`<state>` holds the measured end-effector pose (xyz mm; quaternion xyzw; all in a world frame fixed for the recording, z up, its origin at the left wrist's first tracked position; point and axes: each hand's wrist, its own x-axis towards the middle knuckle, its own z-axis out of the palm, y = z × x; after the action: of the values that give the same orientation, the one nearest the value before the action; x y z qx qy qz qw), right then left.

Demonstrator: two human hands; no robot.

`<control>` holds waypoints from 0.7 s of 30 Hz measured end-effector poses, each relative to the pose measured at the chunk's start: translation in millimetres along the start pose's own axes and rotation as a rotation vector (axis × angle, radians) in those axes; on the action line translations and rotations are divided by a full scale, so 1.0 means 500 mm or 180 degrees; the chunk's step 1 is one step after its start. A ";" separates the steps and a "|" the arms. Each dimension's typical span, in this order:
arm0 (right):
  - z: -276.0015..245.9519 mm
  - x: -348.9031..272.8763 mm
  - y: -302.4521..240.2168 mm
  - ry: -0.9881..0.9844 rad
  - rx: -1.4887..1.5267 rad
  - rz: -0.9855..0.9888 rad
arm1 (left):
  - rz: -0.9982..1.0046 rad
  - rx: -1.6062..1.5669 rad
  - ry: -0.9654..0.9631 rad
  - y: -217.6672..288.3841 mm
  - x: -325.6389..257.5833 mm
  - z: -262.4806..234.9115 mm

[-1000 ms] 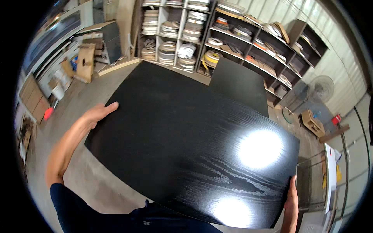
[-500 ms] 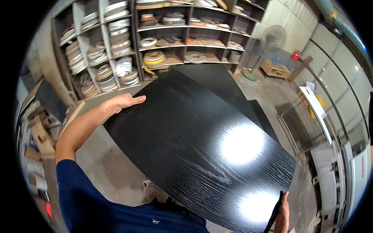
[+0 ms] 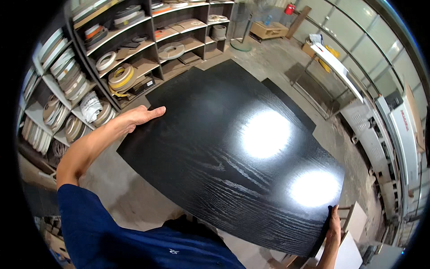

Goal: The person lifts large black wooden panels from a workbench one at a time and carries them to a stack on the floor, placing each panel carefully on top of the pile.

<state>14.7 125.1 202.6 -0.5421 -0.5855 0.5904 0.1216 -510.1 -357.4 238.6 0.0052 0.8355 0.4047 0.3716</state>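
Observation:
A large black wood-grain panel (image 3: 192,143) lies across the middle of the view, with two bright light reflections on its glossy face. My left hand (image 3: 142,118) grips its left edge, thumb on top and fingers hidden beneath. At the lower right, my right hand (image 3: 333,224) holds the opposite edge, its fingers partly out of sight. Past the far edge, another black panel (image 3: 293,105) shows in part; what carries it is hidden.
A shelf unit (image 3: 152,42) with edge-banding rolls (image 3: 122,77) stands at the far left. Beyond the panel are a wooden box (image 3: 268,30) and a metal-legged table (image 3: 338,67). A long white machine (image 3: 374,134) runs along the right. White boards (image 3: 354,222) sit near my right hand.
My view has turned to the right, so the shelves have shifted left and the machine shows more. Both hands keep their hold on the panel.

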 end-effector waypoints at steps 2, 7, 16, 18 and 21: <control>0.007 -0.041 -0.009 -0.0135 -0.0002 -0.0104 | 0.0098 -0.0169 -0.0280 -0.005 0.010 -0.013; -0.046 -0.142 0.111 -0.0590 0.0619 -0.0869 | 0.1299 -0.0841 -0.0827 -0.126 0.000 -0.118; 0.029 -0.240 0.278 0.1172 -0.0227 -0.1739 | 0.2189 -0.0004 0.0217 -0.284 -0.070 -0.057; 0.057 -0.256 0.257 0.1105 -0.0308 -0.1772 | 0.2185 0.0037 0.0130 -0.293 -0.066 -0.069; 0.072 -0.261 0.281 0.0841 0.0067 -0.2043 | 0.2351 0.0352 0.0086 -0.277 -0.063 -0.069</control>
<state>105.3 -36.8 142.0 -0.4008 -0.6992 0.4527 0.3815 -468.4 -483.4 177.5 0.3210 0.8027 0.4658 0.1887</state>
